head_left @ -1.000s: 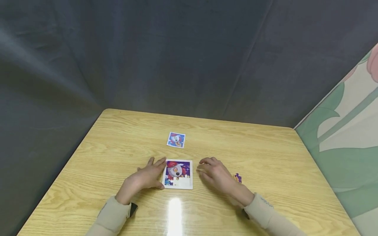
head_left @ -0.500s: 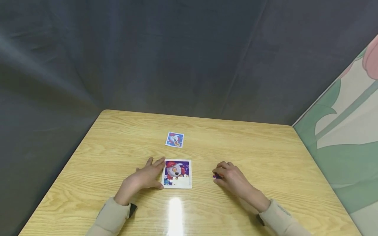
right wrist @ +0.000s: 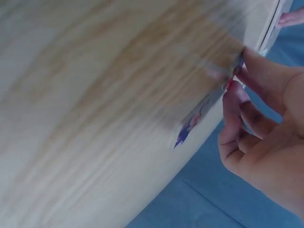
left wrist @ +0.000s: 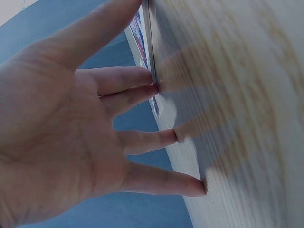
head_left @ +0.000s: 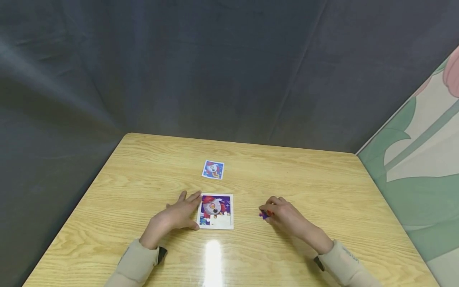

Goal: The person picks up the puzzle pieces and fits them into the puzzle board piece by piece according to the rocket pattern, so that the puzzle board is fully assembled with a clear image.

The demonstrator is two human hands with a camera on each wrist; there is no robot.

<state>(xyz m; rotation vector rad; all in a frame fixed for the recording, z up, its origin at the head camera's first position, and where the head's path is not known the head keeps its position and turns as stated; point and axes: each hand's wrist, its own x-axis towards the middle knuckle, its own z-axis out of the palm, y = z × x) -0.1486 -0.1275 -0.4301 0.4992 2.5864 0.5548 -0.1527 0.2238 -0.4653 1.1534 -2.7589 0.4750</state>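
Observation:
A square puzzle tray (head_left: 231,213) with a white border lies on the table, holding a partly filled picture of a white character in a red hat; its lower right is bare. My left hand (head_left: 173,218) spreads along its left side, thumb at the near corner and fingertips at the far one. In the left wrist view those fingers (left wrist: 147,180) are straight and touch the frame's edge and tabletop. To the tray's right, my right hand (head_left: 287,218) pinches a purple and red puzzle piece (head_left: 264,215) low at the table. The fingers partly cover it.
A small picture card (head_left: 213,170) with a similar character lies beyond the tray. The wooden table (head_left: 161,159) ends at a dark curtain (head_left: 215,79) behind and left. A flowered cloth (head_left: 423,159) hangs at the right.
My right hand has moved right, away from beside the tray, and now holds a purple and red puzzle piece. The loose piece seen earlier under the right wrist no longer shows there. My left hand stays put.

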